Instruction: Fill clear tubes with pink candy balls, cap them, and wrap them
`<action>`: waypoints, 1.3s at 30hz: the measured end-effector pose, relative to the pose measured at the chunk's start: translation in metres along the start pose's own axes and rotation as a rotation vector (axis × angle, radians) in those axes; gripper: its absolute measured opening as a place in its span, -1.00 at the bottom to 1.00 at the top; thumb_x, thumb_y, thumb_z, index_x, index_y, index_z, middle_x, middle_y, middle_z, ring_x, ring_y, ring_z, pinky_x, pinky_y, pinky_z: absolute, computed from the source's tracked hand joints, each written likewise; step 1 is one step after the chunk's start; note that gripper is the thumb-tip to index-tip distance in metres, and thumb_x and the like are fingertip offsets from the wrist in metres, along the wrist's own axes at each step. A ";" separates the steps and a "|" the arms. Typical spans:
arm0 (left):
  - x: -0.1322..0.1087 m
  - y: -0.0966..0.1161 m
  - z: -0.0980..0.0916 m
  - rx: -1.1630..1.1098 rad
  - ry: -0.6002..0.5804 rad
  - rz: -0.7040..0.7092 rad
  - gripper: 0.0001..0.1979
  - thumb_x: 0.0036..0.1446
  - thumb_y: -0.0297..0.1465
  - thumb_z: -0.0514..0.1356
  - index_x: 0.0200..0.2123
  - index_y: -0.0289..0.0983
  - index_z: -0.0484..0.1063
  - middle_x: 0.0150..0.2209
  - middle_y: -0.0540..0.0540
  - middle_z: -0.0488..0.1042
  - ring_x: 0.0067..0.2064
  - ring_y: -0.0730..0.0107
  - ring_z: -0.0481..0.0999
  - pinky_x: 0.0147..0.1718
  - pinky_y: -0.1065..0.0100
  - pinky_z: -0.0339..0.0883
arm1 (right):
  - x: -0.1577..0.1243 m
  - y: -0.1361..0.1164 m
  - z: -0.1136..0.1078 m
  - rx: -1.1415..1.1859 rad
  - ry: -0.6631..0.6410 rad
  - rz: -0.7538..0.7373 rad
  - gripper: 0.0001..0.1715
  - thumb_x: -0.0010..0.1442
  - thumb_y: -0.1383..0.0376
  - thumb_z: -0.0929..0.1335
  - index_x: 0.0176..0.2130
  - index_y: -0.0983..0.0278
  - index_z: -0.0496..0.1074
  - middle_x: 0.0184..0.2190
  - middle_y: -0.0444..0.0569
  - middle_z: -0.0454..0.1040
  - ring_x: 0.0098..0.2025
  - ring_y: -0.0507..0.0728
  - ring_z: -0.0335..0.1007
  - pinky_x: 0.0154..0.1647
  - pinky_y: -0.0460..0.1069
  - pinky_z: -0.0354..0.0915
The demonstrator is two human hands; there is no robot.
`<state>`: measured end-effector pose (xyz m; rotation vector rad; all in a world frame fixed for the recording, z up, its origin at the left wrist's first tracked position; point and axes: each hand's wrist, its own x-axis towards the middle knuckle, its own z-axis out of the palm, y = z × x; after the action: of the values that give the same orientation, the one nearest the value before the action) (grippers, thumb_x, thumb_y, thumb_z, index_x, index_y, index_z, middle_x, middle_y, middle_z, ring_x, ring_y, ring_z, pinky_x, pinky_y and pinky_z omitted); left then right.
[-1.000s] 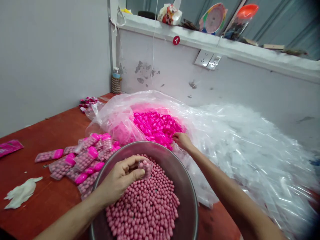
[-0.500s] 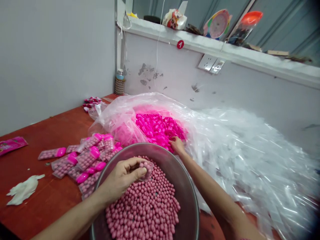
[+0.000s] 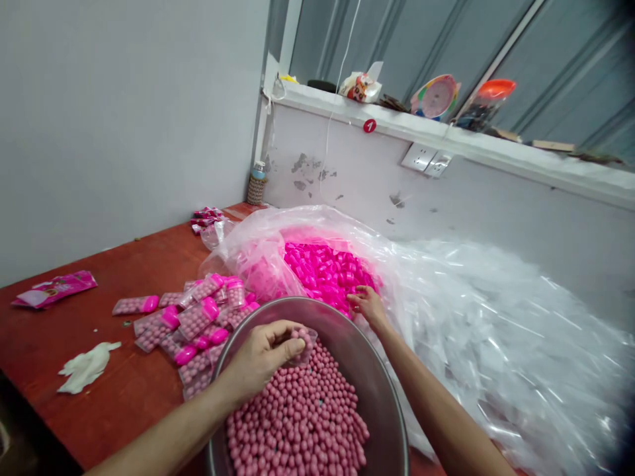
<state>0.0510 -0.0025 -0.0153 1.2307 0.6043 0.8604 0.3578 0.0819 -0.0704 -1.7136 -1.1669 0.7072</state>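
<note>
My left hand pinches a small clear plastic bottle filled with pink balls and without a cap, above a metal bowl. Many loose pink balls lie in the bowl. Beyond its far rim, my right hand reaches to the near edge of a heap of bright pink caps in a clear plastic bag. Its fingers are slightly curled and apart at the caps; no cap can be made out between them.
Filled, pink-capped bottles are piled left of the bowl on the red table. A crumpled white tissue and a pink packet lie farther left. Clear empty plastic containers heap up at right. A shelf runs along the wall.
The view has tilted up and shifted left, so everything sits lower and farther right. My left hand still holds the bottle over the bowl; my right hand remains at the caps.
</note>
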 end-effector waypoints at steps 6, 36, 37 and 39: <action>-0.001 0.002 0.001 -0.006 -0.017 0.021 -0.73 0.04 -0.30 0.22 -0.24 -0.38 0.44 -0.34 -0.10 0.41 -0.30 0.37 0.39 -0.28 0.37 0.30 | -0.041 -0.048 -0.014 0.230 -0.189 -0.055 -0.45 -0.12 0.17 0.47 -0.15 0.25 0.27 -0.38 -0.10 0.43 -0.36 0.10 0.43 -0.33 0.02 0.39; -0.003 0.000 0.001 -0.166 0.060 0.129 -0.60 -0.07 -0.15 0.26 -0.36 -0.42 0.43 -0.41 -0.10 0.40 -0.35 0.40 0.37 -0.29 0.33 0.26 | -0.154 -0.104 0.043 -0.081 -0.222 -0.272 -0.64 -0.03 0.08 0.41 -0.30 0.29 0.41 -0.40 0.01 0.49 -0.41 0.14 0.41 -0.38 0.02 0.36; -0.002 0.000 0.000 -0.161 0.057 0.122 -0.62 -0.06 -0.16 0.26 -0.37 -0.42 0.43 -0.42 -0.09 0.40 -0.37 0.41 0.36 -0.30 0.34 0.26 | -0.156 -0.105 0.043 -0.109 -0.221 -0.314 -0.64 -0.01 0.09 0.40 -0.28 0.28 0.40 -0.37 0.03 0.50 -0.39 0.15 0.42 -0.36 0.03 0.36; -0.003 0.001 -0.001 -0.135 0.085 0.118 -0.65 -0.04 -0.19 0.24 -0.37 -0.41 0.42 -0.43 -0.07 0.39 -0.37 0.42 0.36 -0.31 0.36 0.25 | -0.160 -0.108 0.043 -0.111 -0.301 -0.364 -0.66 0.05 0.12 0.37 -0.22 0.27 0.40 -0.30 0.06 0.50 -0.32 0.16 0.43 -0.29 0.05 0.36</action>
<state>0.0486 -0.0039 -0.0151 1.1198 0.5359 1.0403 0.2175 -0.0355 0.0042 -1.4564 -1.7021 0.6963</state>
